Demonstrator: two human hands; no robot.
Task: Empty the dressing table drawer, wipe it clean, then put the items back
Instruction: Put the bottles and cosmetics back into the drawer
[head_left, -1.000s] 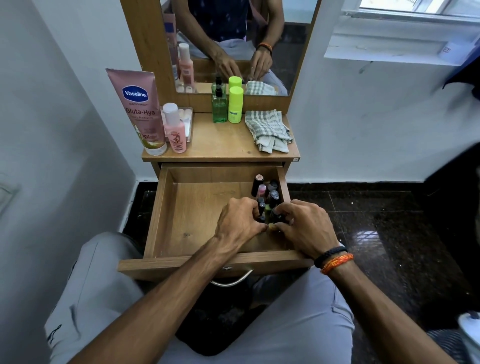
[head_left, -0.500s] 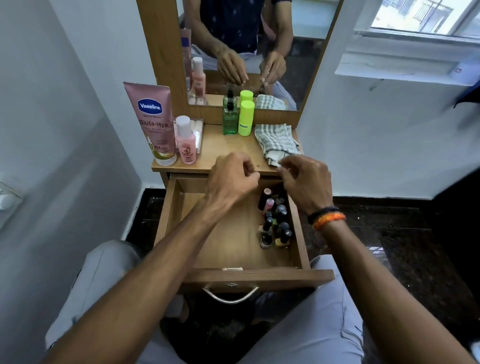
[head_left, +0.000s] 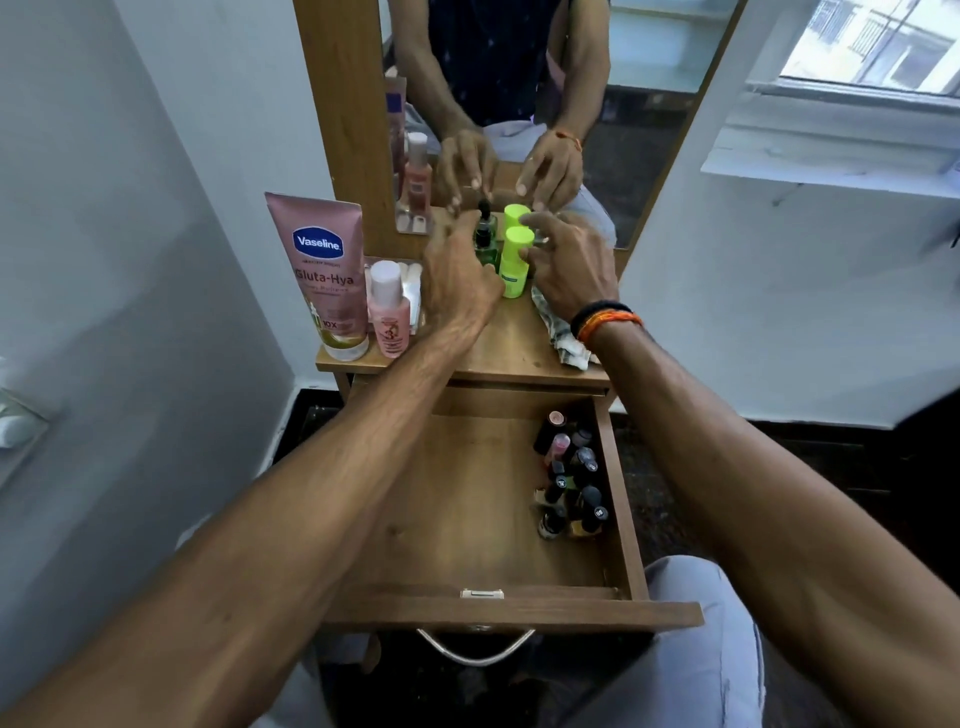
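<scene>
While the drawer (head_left: 467, 519) stands pulled out with a cluster of small bottles (head_left: 571, 478) along its right wall, both hands reach to the back edge of the table top (head_left: 498, 353). The left hand (head_left: 457, 280) has its fingers spread beside the dark green bottle (head_left: 485, 244); whether it grips cannot be told. The right hand (head_left: 571, 270) touches the lime bottle (head_left: 515, 262) with loosely parted fingers, not clearly closed. A checked cloth (head_left: 563, 340) lies under its wrist. Judged from this, the putting-back step is under way; next, a firm hold and a carry down into the drawer
</scene>
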